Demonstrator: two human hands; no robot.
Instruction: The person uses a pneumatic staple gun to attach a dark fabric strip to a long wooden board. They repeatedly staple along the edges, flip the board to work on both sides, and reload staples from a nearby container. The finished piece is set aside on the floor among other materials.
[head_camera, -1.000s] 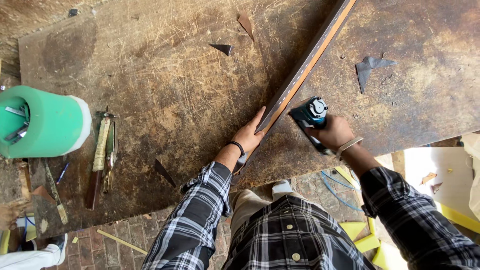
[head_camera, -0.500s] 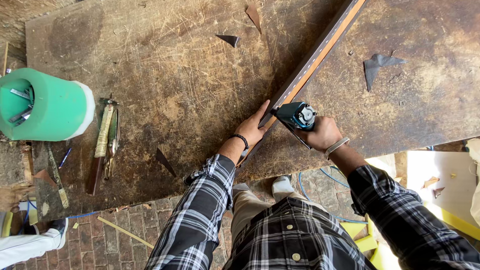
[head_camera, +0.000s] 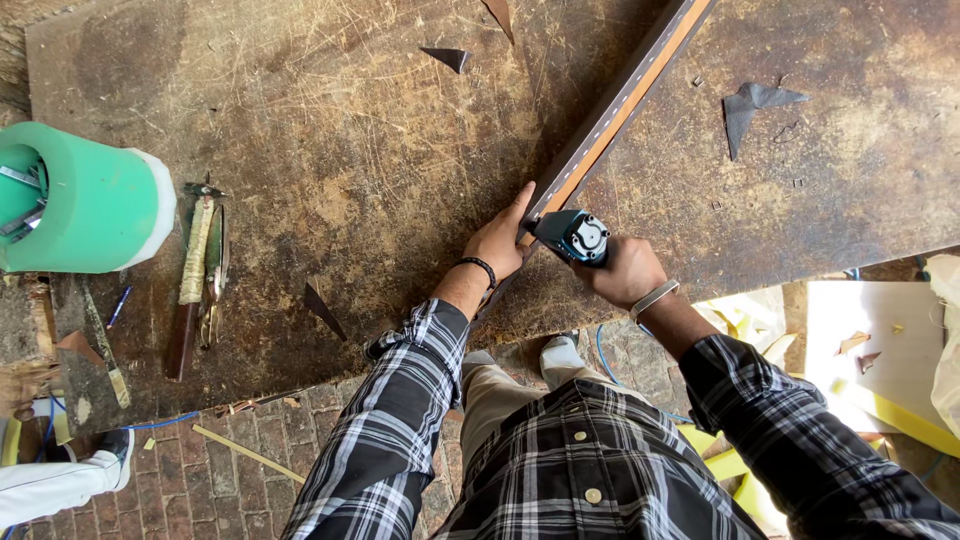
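since the earlier frames, the right hand (head_camera: 628, 270) had slid its blue power tool (head_camera: 572, 236) left along the long wooden strip (head_camera: 620, 105), closer to the left hand (head_camera: 497, 240). in the head view, at frame centre, the right hand was clenched around the tool, nose against the strip's lower end. the left hand lay flat and released, pressing that end onto the scratched table (head_camera: 330, 150). judging by this, fastening the strip's end was in hand; the next move called for steady pressure. a green tub (head_camera: 85, 200) sat far left.
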